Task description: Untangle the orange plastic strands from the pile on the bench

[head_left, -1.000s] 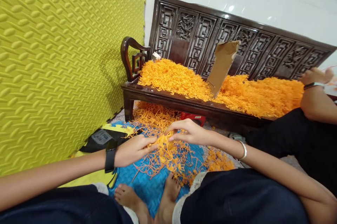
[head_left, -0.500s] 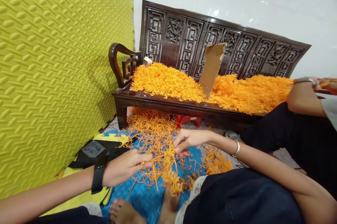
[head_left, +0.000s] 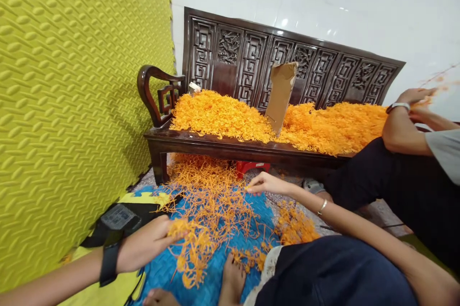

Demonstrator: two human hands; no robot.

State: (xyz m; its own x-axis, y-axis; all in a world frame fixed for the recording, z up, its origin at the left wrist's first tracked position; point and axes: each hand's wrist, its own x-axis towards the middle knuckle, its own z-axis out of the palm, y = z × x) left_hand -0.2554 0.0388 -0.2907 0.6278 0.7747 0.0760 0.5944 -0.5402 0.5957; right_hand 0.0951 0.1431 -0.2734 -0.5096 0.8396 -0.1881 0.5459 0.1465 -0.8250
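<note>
My left hand (head_left: 149, 239) is closed on a dangling cluster of orange plastic flower pieces (head_left: 196, 253), held over the blue mat. My right hand (head_left: 268, 184) is farther forward, with thumb and fingers pinched together; a small orange bit seems to show at its fingertips, too small to name. Between and beyond my hands lies a heap of thin orange plastic strands (head_left: 215, 195), spilling from under the bench. Near my right knee sits a smaller pile of orange pieces (head_left: 294, 224).
A dark carved wooden bench (head_left: 215, 140) bears large orange piles, split by a cardboard piece (head_left: 280, 97). Beneath is a red stool (head_left: 251, 167). Yellow foam matting (head_left: 82, 80) rises at left. At right sits another person (head_left: 406, 133), hands raised with orange pieces.
My hands have moved apart: the left went left and down with the cluster, the right slightly right and forward, away from it. The other person's hands have risen.
</note>
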